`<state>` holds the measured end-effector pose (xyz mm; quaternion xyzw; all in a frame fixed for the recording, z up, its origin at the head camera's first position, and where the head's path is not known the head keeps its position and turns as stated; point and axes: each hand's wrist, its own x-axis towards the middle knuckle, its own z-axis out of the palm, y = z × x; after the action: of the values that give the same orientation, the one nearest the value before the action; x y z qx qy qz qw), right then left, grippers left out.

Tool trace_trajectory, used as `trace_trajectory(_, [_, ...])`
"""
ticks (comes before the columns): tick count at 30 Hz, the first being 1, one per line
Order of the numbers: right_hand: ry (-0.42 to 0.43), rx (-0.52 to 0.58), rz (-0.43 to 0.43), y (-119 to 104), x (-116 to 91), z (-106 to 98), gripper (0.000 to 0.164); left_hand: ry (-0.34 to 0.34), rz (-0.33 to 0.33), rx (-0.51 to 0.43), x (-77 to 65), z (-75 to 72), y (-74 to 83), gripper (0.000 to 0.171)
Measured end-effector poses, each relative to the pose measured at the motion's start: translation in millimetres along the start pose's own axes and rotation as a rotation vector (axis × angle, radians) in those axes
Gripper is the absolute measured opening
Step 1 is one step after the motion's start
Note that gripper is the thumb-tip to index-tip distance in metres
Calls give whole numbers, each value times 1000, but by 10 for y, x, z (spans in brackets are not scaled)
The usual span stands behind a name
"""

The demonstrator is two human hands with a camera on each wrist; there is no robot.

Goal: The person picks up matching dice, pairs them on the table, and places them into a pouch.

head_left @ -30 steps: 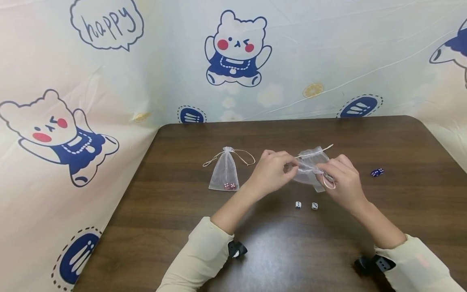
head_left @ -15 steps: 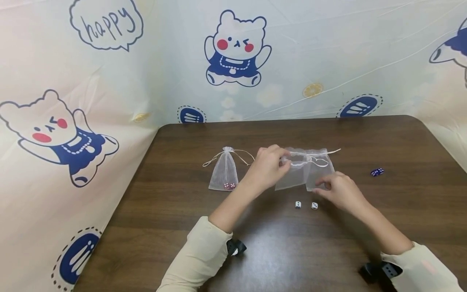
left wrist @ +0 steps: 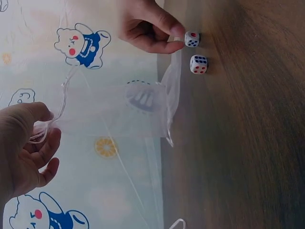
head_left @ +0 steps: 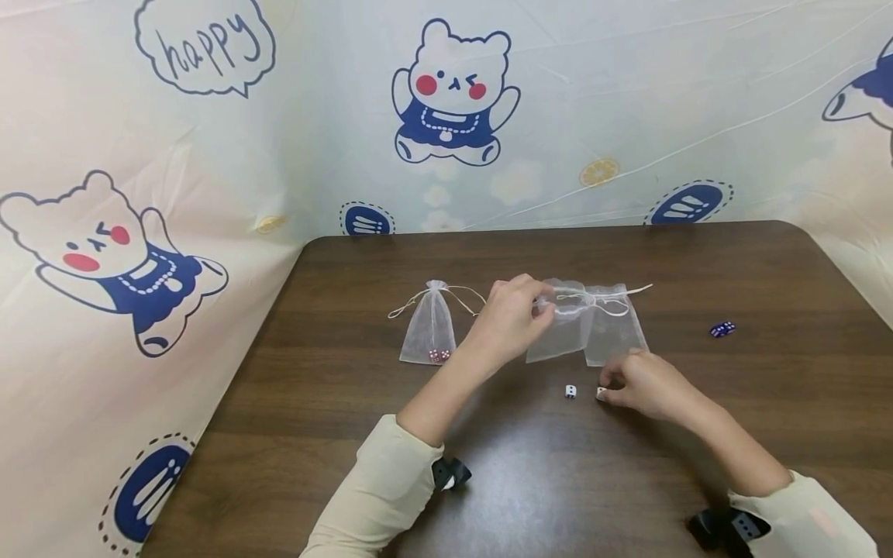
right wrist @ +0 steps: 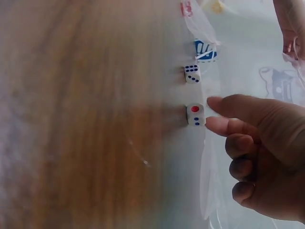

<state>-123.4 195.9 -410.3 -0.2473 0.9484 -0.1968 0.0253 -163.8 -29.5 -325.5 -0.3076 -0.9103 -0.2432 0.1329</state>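
My left hand (head_left: 512, 314) pinches the top of a sheer white drawstring bag (head_left: 556, 341), which hangs down in the left wrist view. A second sheer bag (head_left: 614, 333) lies beside it on the right, partly overlapping. At the near side of the bags, my right hand (head_left: 649, 384) is at one white die (right wrist: 195, 115). Its thumb and forefinger are slightly parted right by that die in the right wrist view; the other fingers are bent. Another white die (head_left: 570, 392) sits to the left on the table.
A closed drawstring bag (head_left: 427, 329) with two red dice (head_left: 439, 356) inside stands left of my left hand. Blue dice (head_left: 722, 329) lie on the right of the brown table (head_left: 279, 465). A printed cloth (head_left: 558, 116) hangs behind the table.
My right hand has let go of the bags' cords and moved down toward the viewer to the right white die. My left hand shifted slightly left and keeps hold of its bag.
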Motion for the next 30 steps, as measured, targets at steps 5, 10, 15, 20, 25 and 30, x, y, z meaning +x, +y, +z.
trace_trajectory(5, [-4, -23, -17, 11, -3, 23, 18, 7, 8, 13, -4, 11, 0, 16])
trace_trajectory(10, [54, -32, -7, 34, 8, -47, 12, 5, 10, 16, -11, 16, 0, 16])
trace_trajectory(15, [164, -18, 37, 37, 11, -204, 6, 24, 33, 30, -18, 28, -5, 15])
trace_trajectory(20, [314, -26, 70, 35, 21, -345, 9, 33, 49, 37, -20, 34, -3, 14])
trace_trajectory(25, [511, -16, 87, 11, 46, -450, 12, 10, 36, 62, -25, 33, 13, 16])
trace_trajectory(30, [722, 28, 86, -27, 89, -530, 12, 1, 33, 86, -37, 44, 25, 16])
